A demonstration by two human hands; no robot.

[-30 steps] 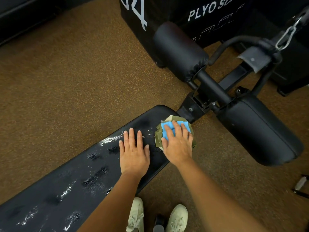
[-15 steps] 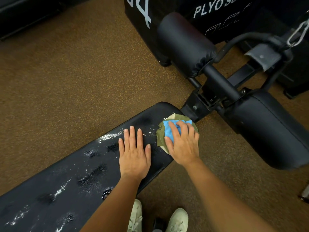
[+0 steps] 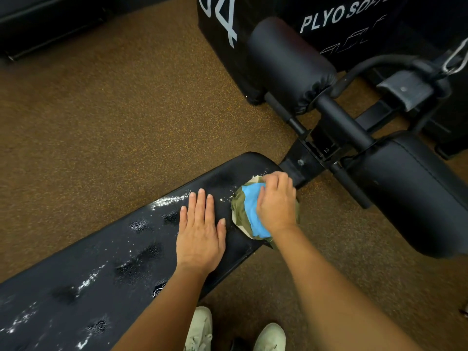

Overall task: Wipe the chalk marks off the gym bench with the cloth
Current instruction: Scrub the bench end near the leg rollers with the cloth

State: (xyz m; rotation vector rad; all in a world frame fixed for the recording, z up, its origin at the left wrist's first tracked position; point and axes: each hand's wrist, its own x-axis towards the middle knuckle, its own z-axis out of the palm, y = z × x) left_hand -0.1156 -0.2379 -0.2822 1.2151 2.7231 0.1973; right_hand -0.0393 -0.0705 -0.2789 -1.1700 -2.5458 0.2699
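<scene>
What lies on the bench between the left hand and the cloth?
Head view: between left hand and cloth, only black bench pad with a few chalk specks.

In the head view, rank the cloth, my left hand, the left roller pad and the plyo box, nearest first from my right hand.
1. cloth, under the right hand
2. left hand, beside it
3. left roller pad, farther ahead
4. plyo box, behind that pad

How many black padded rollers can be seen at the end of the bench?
2. The far roller lies in front of the plyo box; the near roller lies right of the cloth. Others may be outside the frame.
</scene>
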